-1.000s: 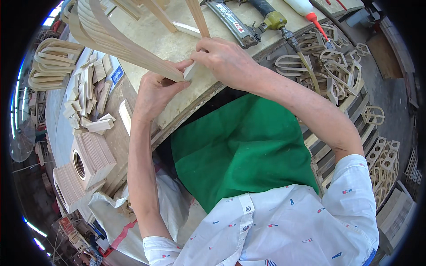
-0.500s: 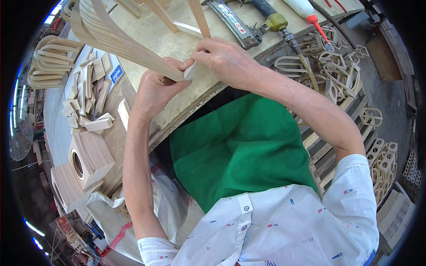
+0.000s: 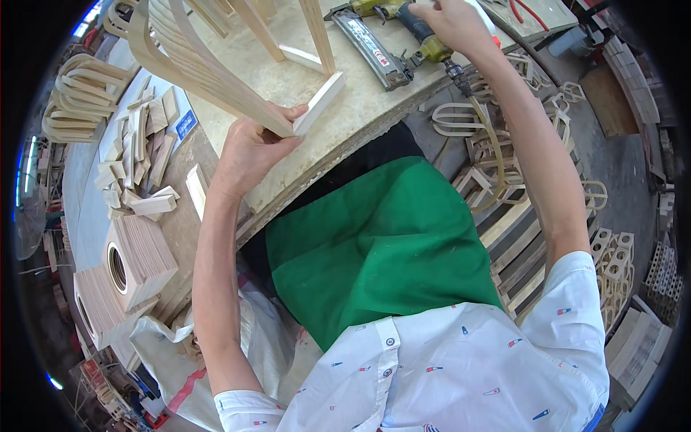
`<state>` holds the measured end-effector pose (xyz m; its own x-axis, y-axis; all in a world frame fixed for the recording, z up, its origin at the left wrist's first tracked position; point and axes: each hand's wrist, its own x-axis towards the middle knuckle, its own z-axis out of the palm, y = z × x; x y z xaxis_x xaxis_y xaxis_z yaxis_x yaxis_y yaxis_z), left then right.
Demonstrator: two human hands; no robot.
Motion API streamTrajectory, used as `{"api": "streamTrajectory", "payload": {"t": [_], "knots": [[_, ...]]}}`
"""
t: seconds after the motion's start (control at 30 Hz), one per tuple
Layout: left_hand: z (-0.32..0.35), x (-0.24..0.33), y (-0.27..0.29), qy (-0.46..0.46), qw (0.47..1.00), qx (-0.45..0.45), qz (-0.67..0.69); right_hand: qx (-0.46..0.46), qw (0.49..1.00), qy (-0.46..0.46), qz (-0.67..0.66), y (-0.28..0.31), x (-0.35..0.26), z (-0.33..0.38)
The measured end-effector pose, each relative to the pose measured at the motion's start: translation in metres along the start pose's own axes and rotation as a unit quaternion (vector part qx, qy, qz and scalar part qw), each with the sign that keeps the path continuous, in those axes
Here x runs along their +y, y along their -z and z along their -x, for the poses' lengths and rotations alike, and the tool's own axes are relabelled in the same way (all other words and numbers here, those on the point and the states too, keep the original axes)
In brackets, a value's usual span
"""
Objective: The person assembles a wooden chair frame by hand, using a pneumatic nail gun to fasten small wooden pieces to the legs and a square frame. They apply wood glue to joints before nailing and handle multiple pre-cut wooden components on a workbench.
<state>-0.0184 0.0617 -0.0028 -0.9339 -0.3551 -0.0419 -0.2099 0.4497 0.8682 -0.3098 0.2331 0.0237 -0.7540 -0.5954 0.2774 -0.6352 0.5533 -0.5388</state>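
Observation:
My left hand [image 3: 252, 151] pinches the lower end of a curved wooden frame [image 3: 216, 83] against a pale wooden strip [image 3: 320, 102] at the near edge of the table. The strip's far end meets an upright wooden leg [image 3: 317, 36], and another short crosspiece [image 3: 302, 57] lies behind. At the upper right, my right hand [image 3: 453, 25] has its fingers closed over the dark handle of a nail gun [image 3: 374, 52], which lies on the tabletop; the upper picture edge cuts off part of the fingers.
Loose wooden pieces [image 3: 144, 140] are heaped at left, near stacked curved frames [image 3: 79, 97] and layered blocks with round holes [image 3: 140, 263]. A hose [image 3: 498, 155] hangs from the nail gun beside piled wooden loops [image 3: 461, 119]. A white bottle [image 3: 489, 21] is partly behind my right hand.
My right hand has left the strip's corner and moved up and right to the nail gun's handle. My left hand stays at the frame's end. More of the strip shows now.

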Motion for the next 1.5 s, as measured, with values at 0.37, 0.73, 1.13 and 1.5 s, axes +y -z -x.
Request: {"api": "streamTrajectory", "payload": {"t": [0.37,0.73,1.13,1.5], "knots": [[-0.001,-0.002,0.0,-0.004,1.0,-0.002,-0.019,-0.115,0.895,-0.087,-0.422,-0.015,0.028,-0.001],[0.002,-0.008,0.0,-0.012,0.999,-0.004,0.047,-0.088,0.693,-0.241,-0.674,0.002,-0.079,0.21],[0.003,-0.001,0.001,-0.013,0.999,-0.003,0.038,-0.126,0.65,-0.253,-0.705,-0.035,-0.096,0.233],[0.003,-0.001,-0.001,-0.02,0.999,0.004,0.024,-0.109,0.648,-0.254,-0.71,-0.037,-0.099,0.235]]}}
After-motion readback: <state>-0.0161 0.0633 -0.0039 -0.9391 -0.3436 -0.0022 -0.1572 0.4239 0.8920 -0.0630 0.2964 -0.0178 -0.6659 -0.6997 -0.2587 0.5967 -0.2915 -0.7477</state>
